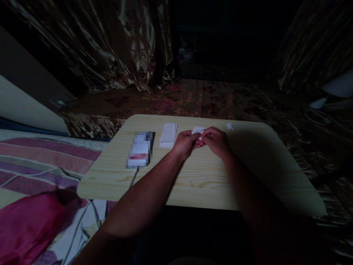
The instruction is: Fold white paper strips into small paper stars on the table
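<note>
Both hands meet over the far middle of a small wooden table [198, 184]. A small piece of folded white paper [198, 129] is between them. My left hand [187, 142] grips its lower left part, thumb on top. The fingers of my right hand [216, 140] pinch its right edge. Just left of my left hand lies a stack of white paper strips [168, 135]. Beyond my right hand, near the table's far edge, rests a small folded white paper piece [230, 126].
A blurred-out phone [140, 150] with a cable [133, 178] lies at the table's left. A striped bed cover [49, 154] and a pink cloth [33, 224] are to the left. Patterned curtains [118, 44] hang behind a cloth-covered ledge [165, 99]. A white lamp-like object [339, 86] stands right.
</note>
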{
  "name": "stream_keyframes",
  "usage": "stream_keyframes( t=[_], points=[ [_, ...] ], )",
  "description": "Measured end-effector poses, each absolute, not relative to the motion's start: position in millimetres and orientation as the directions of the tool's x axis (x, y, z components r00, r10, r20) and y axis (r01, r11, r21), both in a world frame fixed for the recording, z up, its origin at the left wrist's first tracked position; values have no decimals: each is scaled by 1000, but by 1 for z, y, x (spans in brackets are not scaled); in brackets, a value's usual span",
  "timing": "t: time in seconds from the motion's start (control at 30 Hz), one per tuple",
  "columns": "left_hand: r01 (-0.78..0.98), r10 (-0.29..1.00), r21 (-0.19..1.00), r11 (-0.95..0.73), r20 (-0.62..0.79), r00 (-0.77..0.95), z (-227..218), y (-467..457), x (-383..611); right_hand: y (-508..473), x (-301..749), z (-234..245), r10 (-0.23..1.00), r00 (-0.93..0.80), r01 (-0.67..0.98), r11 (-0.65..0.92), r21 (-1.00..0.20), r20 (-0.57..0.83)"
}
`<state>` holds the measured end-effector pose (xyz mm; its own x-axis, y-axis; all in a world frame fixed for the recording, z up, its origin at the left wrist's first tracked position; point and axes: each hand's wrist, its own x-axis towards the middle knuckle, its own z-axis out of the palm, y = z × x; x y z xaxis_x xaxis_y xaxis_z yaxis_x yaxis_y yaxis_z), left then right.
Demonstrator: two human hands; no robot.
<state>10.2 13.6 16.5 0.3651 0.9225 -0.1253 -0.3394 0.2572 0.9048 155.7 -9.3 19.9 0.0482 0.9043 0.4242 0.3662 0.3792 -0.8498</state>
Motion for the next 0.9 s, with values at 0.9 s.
stream_keyframes(
  t=[0.9],
  points=[
    [-312, 956, 942, 121, -26, 294, 15, 15, 9, -10, 154, 31, 998, 60, 35, -9, -999, -7]
  ],
)
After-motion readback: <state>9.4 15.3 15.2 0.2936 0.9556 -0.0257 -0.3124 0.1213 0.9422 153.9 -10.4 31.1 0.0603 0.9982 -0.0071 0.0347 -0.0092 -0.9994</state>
